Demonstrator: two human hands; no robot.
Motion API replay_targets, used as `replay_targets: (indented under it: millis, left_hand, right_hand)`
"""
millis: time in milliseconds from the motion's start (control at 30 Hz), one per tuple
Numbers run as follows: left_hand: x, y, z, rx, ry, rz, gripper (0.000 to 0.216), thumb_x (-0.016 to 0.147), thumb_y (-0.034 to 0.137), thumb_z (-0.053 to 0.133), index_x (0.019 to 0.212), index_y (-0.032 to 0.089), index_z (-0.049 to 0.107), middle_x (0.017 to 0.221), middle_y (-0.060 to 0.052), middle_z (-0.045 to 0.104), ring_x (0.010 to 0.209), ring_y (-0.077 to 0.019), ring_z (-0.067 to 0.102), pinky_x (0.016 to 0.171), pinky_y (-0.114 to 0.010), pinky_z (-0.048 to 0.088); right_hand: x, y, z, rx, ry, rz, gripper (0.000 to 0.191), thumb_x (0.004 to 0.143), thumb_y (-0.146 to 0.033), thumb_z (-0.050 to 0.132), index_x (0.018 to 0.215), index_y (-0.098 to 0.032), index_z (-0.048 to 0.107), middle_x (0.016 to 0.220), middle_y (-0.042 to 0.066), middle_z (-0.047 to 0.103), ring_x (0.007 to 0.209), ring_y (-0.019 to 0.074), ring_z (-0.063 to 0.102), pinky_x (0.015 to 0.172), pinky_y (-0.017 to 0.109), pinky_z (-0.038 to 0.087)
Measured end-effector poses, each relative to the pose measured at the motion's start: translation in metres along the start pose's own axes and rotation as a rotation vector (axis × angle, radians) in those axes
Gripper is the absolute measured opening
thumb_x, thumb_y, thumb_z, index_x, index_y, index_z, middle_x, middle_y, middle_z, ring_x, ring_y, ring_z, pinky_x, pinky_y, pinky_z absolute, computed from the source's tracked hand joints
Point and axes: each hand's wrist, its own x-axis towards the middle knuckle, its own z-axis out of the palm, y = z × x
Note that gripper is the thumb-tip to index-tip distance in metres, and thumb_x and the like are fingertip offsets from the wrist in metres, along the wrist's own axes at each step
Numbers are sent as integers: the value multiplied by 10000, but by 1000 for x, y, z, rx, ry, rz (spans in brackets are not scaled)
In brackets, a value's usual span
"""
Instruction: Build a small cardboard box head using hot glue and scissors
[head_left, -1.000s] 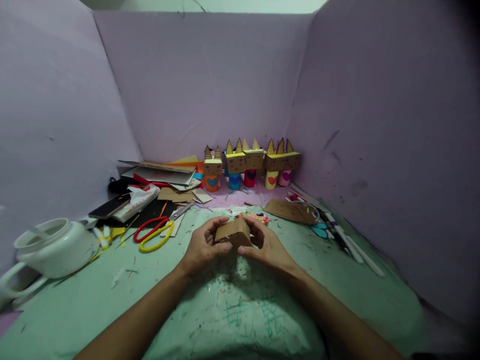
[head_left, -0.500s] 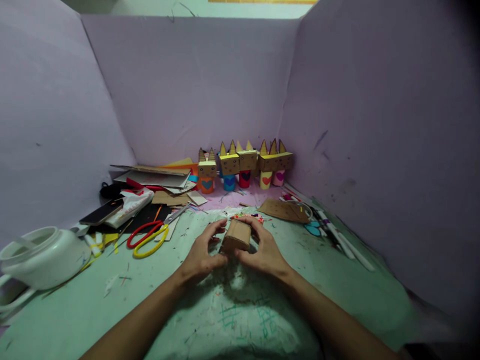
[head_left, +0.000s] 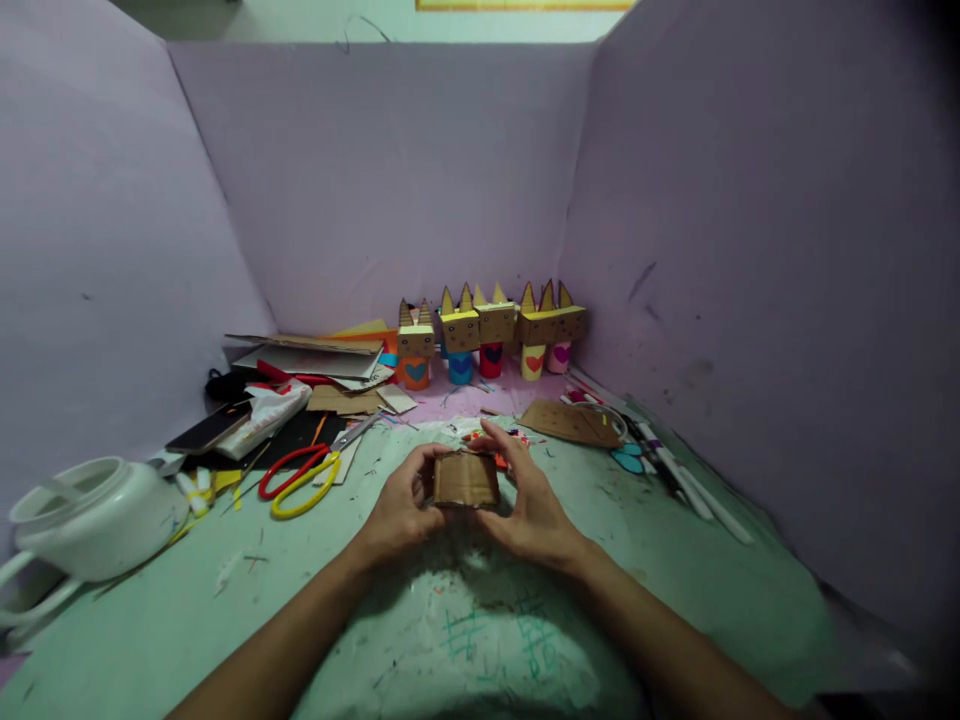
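Observation:
A small brown cardboard box (head_left: 466, 480) is between my two hands, low over the table, with a broad ribbed face toward me. My left hand (head_left: 409, 500) grips its left side, thumb at the lower near edge and fingers curled behind. On the opposite side, my right hand (head_left: 529, 500) has its thumb at the lower right corner, while the index finger is lifted above the top edge. Just behind the box lies a red patterned item (head_left: 510, 448), mostly hidden by it and my right fingers.
Several cardboard-headed figures (head_left: 491, 325) stand along the back wall. To the left lie red-and-yellow scissors (head_left: 311, 480), a stack of card sheets (head_left: 315, 355) and a white pot (head_left: 112, 520). A cut cardboard piece (head_left: 566, 424) and white pens (head_left: 682, 475) lie on the right.
The box has turned in my hands, from a tilted pose to one with its broad ribbed face toward me. My right index finger has risen off it.

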Motion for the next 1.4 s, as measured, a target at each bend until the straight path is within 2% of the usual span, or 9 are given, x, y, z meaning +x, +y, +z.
replay_targets:
  millis: [100, 267, 367, 667, 933, 1100, 1167, 1333, 1400]
  left_hand:
    - [0, -2, 0, -27, -54, 17, 585, 566, 195, 772, 1069, 197, 474, 1130, -107, 594, 1102, -293, 570, 936, -391, 452]
    - [-6, 6, 0, 383, -32, 151, 624, 631, 117, 688, 1208, 192, 465, 1260, -126, 532, 1164, -292, 525, 1007, -392, 395]
    - [-7, 7, -1, 491, -31, 186, 603, 629, 95, 679, 1198, 189, 504, 1238, -116, 551, 1139, -291, 532, 996, -383, 398]
    - [-3, 0, -1, 17, -57, 90, 559, 588, 189, 773, 1066, 189, 482, 1144, -102, 587, 1090, -269, 565, 934, -341, 431]
    - [-4, -4, -2, 5, -70, 72, 609, 565, 185, 777, 1100, 190, 487, 1121, -93, 597, 1079, -278, 562, 921, -363, 420]
    - [-5, 12, -4, 67, -173, 47, 744, 528, 170, 806, 1191, 192, 470, 1256, -122, 554, 1175, -288, 524, 980, -384, 406]
    - [-3, 24, -20, 241, -57, 62, 701, 557, 187, 789, 1200, 185, 509, 1248, -120, 570, 1144, -273, 542, 979, -386, 405]
    - [4, 40, -78, 432, 614, 42, 345, 639, 314, 712, 923, 134, 633, 911, -85, 665, 844, -221, 612, 837, -382, 470]
    - [6, 38, -88, 360, 688, 2, 357, 597, 325, 753, 875, 135, 634, 850, -68, 663, 807, -207, 610, 806, -357, 477]
  right_hand:
    - [1, -1, 0, 37, 7, 58, 820, 617, -169, 657, 1364, -249, 329, 1140, 83, 545, 1082, 257, 542, 973, 435, 424]
    - [2, -1, 1, 57, -11, 115, 854, 571, -175, 670, 1357, -222, 338, 1060, 65, 553, 1010, 245, 565, 915, 397, 457]
    - [2, -1, 0, 37, -17, 83, 884, 551, -142, 666, 1367, -230, 337, 1054, 61, 556, 995, 243, 566, 918, 397, 453]
    - [0, -2, 0, 241, -37, 193, 857, 595, -208, 745, 1348, -215, 335, 1187, 105, 537, 1123, 265, 541, 1007, 428, 384]
    - [2, -2, 0, 302, -33, 233, 872, 557, -185, 768, 1326, -229, 360, 1140, 90, 562, 1074, 263, 573, 963, 414, 414]
    - [2, 1, -2, 398, 51, 311, 610, 520, -210, 764, 1081, -234, 525, 1138, 75, 587, 1082, 271, 566, 934, 380, 431]
    - [3, 5, -3, 443, 86, 366, 561, 502, -219, 774, 1012, -234, 540, 1087, 69, 617, 1052, 269, 580, 911, 370, 441]
    - [3, 7, -4, 506, 134, 411, 556, 484, -244, 810, 983, -232, 564, 1002, 52, 648, 970, 254, 601, 839, 335, 467]
    - [2, 6, -3, 494, 151, 429, 539, 495, -245, 810, 980, -232, 575, 981, 47, 656, 954, 249, 606, 833, 326, 468]
